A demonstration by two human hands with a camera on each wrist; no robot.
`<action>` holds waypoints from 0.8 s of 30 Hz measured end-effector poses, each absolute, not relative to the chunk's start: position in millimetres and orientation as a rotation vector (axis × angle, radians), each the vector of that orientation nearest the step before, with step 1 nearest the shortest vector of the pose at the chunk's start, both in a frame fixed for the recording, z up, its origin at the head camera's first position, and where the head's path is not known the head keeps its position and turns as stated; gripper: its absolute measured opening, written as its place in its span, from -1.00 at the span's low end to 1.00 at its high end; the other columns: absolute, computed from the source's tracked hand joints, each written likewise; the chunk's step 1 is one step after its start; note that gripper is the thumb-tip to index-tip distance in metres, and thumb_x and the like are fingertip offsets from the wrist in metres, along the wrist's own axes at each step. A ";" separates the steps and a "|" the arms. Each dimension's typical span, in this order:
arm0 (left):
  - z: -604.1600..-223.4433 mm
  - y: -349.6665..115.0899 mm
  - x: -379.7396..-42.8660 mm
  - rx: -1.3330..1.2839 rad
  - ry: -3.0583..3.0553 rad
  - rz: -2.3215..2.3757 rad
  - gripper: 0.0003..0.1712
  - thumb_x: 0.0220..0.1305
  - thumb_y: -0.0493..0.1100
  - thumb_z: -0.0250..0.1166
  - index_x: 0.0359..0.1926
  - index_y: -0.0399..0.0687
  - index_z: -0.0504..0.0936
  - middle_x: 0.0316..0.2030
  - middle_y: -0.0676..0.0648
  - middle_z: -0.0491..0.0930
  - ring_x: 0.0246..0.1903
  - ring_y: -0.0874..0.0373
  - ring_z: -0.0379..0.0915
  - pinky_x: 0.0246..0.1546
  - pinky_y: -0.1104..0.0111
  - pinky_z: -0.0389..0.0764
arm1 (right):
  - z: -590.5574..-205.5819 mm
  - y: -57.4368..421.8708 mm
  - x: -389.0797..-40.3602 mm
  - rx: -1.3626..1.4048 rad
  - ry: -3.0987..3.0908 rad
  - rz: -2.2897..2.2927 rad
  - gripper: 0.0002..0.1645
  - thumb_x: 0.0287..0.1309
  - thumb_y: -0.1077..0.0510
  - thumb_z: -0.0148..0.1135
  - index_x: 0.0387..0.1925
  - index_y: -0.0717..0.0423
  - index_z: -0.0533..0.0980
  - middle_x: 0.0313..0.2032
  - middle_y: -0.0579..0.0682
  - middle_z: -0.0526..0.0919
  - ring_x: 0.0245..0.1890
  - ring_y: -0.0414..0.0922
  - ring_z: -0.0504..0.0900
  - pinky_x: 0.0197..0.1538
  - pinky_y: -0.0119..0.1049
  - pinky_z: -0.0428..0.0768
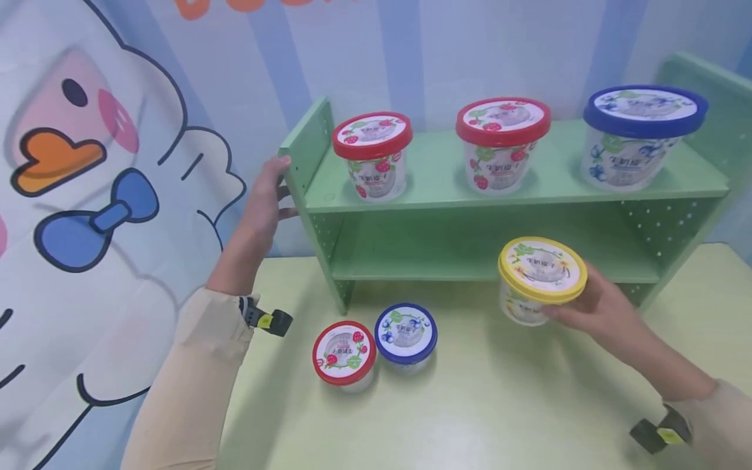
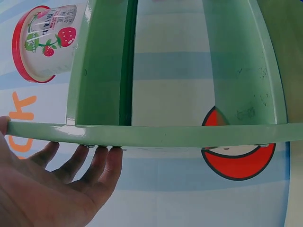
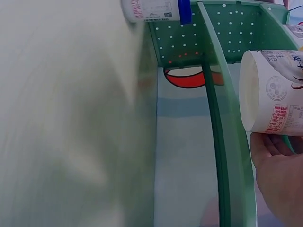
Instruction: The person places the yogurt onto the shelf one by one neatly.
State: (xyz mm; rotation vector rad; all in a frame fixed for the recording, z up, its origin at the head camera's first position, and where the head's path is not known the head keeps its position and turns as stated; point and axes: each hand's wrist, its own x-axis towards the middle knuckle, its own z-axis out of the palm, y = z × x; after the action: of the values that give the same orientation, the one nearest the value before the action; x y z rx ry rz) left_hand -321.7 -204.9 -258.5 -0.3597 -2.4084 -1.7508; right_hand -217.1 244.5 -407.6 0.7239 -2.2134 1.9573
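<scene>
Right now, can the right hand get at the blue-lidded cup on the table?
Probably not: the right hand holds the yellow-lidded cup. Otherwise the way looks free: nothing stands between that hand and the blue-lidded cup, and the red-lidded cup beside it is on its far side.

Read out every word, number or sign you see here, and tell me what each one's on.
"牛奶", on the front of the blue-lidded tub on the top shelf; the characters after it are blurred.
"K", in orange on the wall, left wrist view; the letter beside it is partly hidden.
Red print on the yellow-lidded tub, right wrist view: too small to read.
All remaining print: too small, blurred or cut off to read surely.
</scene>
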 end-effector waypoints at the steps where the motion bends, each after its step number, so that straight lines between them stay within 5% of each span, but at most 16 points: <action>1: -258.8 -205.3 -321.6 -0.358 -2.406 -1.752 -0.27 0.38 0.39 -0.22 0.32 0.06 0.35 0.21 -0.05 0.36 0.16 0.01 0.33 0.09 -0.04 0.42 | -406.5 242.9 -218.2 0.733 -2.207 1.973 -0.07 0.07 0.60 0.22 0.43 0.08 0.19 0.17 -0.14 0.46 0.12 -0.28 0.49 0.00 -0.39 0.56; 24: -260.8 -203.8 -323.1 -0.371 -2.390 -1.789 -0.25 0.39 0.40 -0.24 0.37 0.06 0.23 0.20 -0.10 0.32 0.16 0.02 0.30 0.12 -0.05 0.39 | -391.2 223.3 -237.6 0.822 -2.164 2.020 -0.08 0.07 0.61 0.18 0.44 0.12 0.18 0.20 -0.09 0.46 0.15 -0.22 0.48 0.05 -0.36 0.54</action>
State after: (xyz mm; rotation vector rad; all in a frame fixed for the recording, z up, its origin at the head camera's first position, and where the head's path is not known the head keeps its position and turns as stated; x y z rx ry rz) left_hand -323.1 -203.8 -260.8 -0.3711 -2.3901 -1.7892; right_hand -237.6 223.3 -391.2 0.8222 -2.1642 2.0203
